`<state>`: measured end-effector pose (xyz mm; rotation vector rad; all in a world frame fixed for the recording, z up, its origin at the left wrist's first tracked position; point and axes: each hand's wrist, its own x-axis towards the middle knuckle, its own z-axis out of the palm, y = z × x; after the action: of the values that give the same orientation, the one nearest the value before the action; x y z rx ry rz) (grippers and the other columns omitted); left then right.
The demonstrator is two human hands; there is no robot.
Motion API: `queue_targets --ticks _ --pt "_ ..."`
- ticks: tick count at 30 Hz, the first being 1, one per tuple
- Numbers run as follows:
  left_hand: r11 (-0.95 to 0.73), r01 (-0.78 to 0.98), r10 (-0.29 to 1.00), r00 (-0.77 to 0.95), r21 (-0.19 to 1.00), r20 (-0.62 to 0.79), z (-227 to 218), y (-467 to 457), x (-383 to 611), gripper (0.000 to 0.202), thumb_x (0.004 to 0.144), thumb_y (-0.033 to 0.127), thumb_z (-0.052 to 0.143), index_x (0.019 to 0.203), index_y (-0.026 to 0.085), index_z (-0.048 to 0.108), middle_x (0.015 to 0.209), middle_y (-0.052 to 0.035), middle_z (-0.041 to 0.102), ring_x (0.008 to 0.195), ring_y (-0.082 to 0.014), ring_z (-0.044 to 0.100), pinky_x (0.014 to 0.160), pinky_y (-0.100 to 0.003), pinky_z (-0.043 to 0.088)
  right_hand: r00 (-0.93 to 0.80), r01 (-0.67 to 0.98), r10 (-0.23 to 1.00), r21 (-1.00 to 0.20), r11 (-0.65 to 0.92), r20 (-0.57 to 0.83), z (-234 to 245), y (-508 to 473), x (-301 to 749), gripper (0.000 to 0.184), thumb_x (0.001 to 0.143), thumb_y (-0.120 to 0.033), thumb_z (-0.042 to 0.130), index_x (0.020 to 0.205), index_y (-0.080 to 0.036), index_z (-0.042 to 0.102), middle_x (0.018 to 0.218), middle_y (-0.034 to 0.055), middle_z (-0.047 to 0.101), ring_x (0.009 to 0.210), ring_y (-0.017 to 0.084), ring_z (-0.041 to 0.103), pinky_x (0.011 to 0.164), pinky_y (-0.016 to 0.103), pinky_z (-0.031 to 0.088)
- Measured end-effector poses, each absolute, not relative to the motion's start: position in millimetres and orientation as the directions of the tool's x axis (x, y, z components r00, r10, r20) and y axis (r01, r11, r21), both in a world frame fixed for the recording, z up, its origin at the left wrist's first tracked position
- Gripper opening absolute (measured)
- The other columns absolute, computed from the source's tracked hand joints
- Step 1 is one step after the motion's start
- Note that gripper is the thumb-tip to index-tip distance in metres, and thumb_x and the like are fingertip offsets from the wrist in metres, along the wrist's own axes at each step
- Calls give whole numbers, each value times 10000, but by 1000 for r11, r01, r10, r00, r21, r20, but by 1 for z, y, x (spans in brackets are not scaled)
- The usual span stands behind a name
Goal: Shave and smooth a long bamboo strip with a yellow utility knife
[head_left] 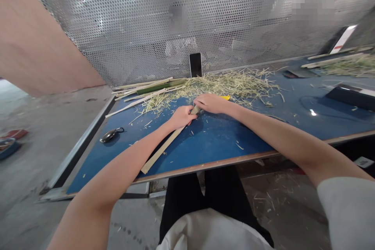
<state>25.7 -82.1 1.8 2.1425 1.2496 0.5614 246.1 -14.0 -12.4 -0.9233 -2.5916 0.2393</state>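
Observation:
My left hand (pixel 181 117) is closed around a long pale bamboo strip (pixel 162 150) that lies slanted on the blue table (pixel 222 140), its near end by the front edge. My right hand (pixel 211 103) is closed just beyond it, gripping a tool with a yellow handle (pixel 225 97) against the strip's far end. Both hands nearly touch. A heap of thin bamboo shavings (pixel 222 84) lies right behind them.
Several split bamboo strips, one green (pixel 152 88), lie at the back left. A phone (pixel 195 64) leans on the perforated metal screen (pixel 175 15). A small dark metal object with a loop (pixel 109 136) rests at left. Dark flat items (pixel 350 97) and more shavings sit at right.

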Motion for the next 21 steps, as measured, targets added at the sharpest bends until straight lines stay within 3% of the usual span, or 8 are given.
queue_targets --ticks 5,9,15,21 --pt "-349 602 890 452 718 54 0 -81 25 72 839 260 647 787 210 642 454 45 573 500 -156 573 645 -293 406 -765 535 560 -169 828 318 -6 -26 242 553 1148 -495 303 1185 -234 789 1226 108 792 1148 283 699 1050 438 501" --pt "-322 559 891 452 764 45 0 -80 24 68 832 265 646 832 198 658 440 55 568 476 -149 563 638 -282 413 -795 476 502 -164 864 341 -7 -24 241 538 1154 -483 307 1330 -255 761 1369 89 760 1266 283 680 1103 456 503" --pt "-280 542 898 439 793 17 4 -82 25 126 830 288 659 752 213 595 439 53 569 455 -133 539 599 -272 387 -721 564 573 -150 812 389 -14 -9 252 532 1146 -461 335 1282 -228 794 1332 105 781 1262 303 699 1101 471 520" --pt "-295 515 898 436 805 51 -2 -77 24 69 828 267 655 811 202 638 435 60 561 456 -136 551 606 -266 398 -768 485 494 -133 864 407 -13 -20 242 507 1153 -450 354 1347 -242 773 1419 86 748 1361 279 649 1177 461 479"
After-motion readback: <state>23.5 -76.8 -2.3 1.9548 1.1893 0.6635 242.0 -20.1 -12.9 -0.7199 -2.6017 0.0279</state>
